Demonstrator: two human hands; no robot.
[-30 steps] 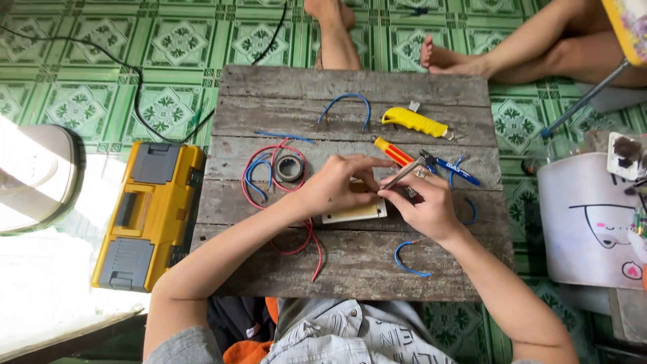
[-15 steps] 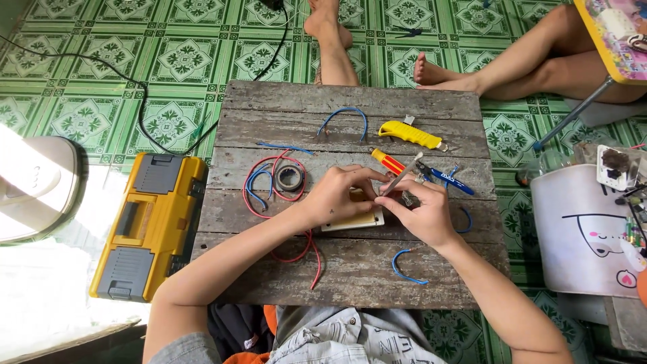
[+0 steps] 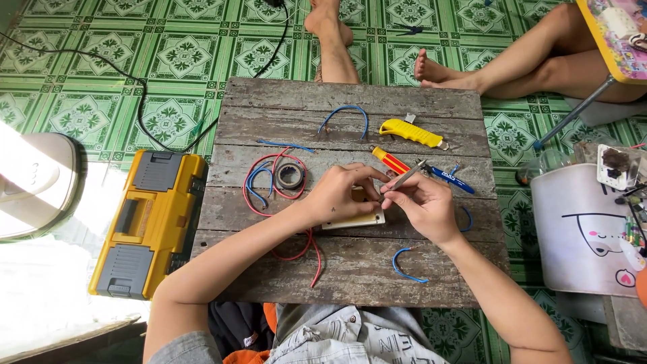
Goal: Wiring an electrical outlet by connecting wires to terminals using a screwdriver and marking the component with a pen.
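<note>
Both hands worked over the white plate at the middle of the wooden tabletop (image 3: pixel 350 269).

My left hand (image 3: pixel 340 194) pressed on the white plate (image 3: pixel 360 219), fingers curled together on it; my right hand (image 3: pixel 423 205) had its fingers clamped on a screwdriver (image 3: pixel 403 178). A tape roll (image 3: pixel 290 176) and red wire (image 3: pixel 296 253) lay just left.

Setting: a floor of green patterned tiles (image 3: pixel 168 61) bearing a low table of weathered grey planks (image 3: pixel 350 269). A black cable (image 3: pixel 135 101) crosses the tiles at upper left. Bright daylight washes out the lower-left corner (image 3: pixel 47 303).
</note>
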